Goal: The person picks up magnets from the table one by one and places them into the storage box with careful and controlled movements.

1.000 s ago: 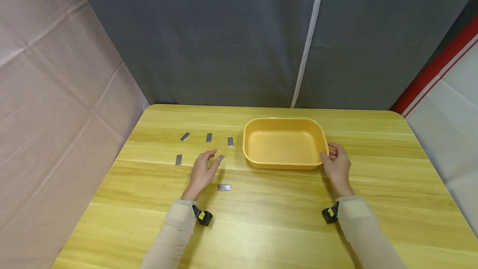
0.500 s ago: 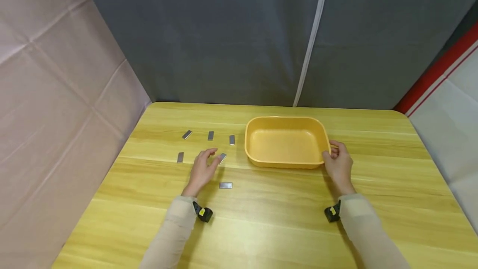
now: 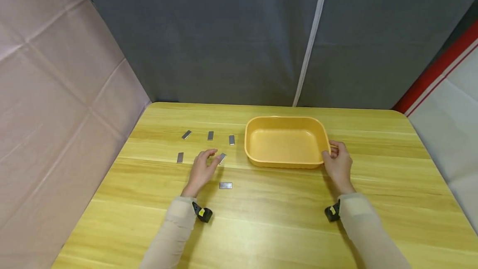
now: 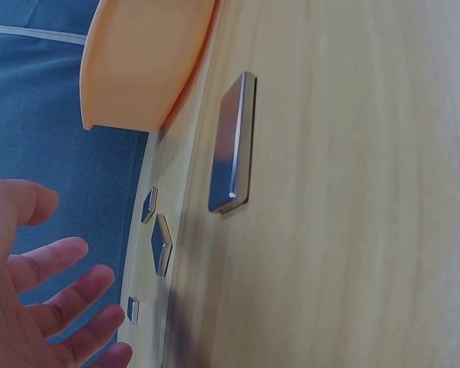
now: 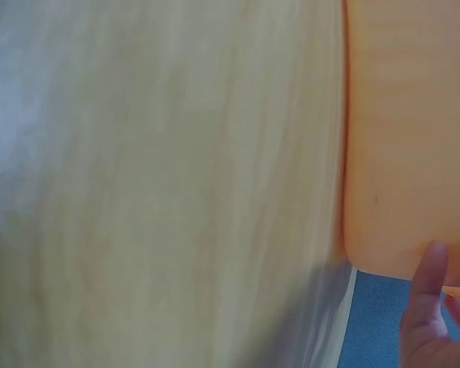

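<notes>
My left hand (image 3: pixel 203 171) hovers over the table with fingers spread and nothing between them. In the head view its thumb overlaps the edge of a small flat silver metal block (image 3: pixel 223 158). Another block (image 4: pixel 231 146) lies flat and large in the left wrist view, to the right of the hand. It is the block (image 3: pixel 225 185) nearer the person in the head view. My right hand (image 3: pixel 337 167) grips the near right corner of a yellow plastic tub (image 3: pixel 285 165). The thumb (image 5: pixel 429 272) presses the tub's outer wall; the other fingers are partly hidden behind the corner.
More silver blocks lie spread at the left: one at far left (image 3: pixel 186 135), one beside it (image 3: pixel 210 135), one by the tub (image 3: pixel 232 140) and one left of the hand (image 3: pixel 180 157). A dark grey curtain (image 3: pixel 224 40) hangs behind the wooden table (image 3: pixel 269 219).
The head view has shifted slightly since a second ago. Both hands, the tub and the blocks hold nearly the same places on the table.
</notes>
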A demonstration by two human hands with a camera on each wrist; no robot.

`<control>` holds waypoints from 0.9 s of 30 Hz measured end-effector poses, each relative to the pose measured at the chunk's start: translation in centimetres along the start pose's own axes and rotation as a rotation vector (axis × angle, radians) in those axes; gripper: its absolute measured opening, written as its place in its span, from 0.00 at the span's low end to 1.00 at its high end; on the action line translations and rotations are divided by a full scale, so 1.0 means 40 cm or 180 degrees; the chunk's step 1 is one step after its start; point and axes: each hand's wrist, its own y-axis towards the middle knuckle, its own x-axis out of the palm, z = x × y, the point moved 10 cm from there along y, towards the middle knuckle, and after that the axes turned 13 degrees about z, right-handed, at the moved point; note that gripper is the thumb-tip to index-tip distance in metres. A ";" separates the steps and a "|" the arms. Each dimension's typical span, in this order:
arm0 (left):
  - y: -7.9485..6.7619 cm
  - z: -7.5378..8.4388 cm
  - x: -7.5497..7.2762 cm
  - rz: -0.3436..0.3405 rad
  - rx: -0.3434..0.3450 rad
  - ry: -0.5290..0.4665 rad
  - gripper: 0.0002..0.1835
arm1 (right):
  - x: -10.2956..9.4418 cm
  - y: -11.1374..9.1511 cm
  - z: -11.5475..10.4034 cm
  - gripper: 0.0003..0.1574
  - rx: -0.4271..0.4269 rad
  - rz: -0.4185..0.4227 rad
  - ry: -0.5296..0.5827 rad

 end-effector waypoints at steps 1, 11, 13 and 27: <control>0.000 0.000 0.000 -0.0001 0.0006 -0.0005 0.20 | 0.000 0.000 0.000 0.22 -0.0001 0.0005 0.0004; -0.004 -0.001 0.009 -0.0025 0.0031 -0.0010 0.19 | -0.001 -0.001 -0.002 0.22 0.0017 0.0030 -0.0003; -0.005 -0.003 0.011 -0.0032 0.0019 -0.0020 0.19 | 0.000 -0.001 -0.003 0.22 0.0026 0.0022 0.0002; 0.001 -0.013 0.028 -0.0127 0.0026 -0.0047 0.20 | -0.001 -0.001 -0.006 0.21 0.0043 0.0074 0.0033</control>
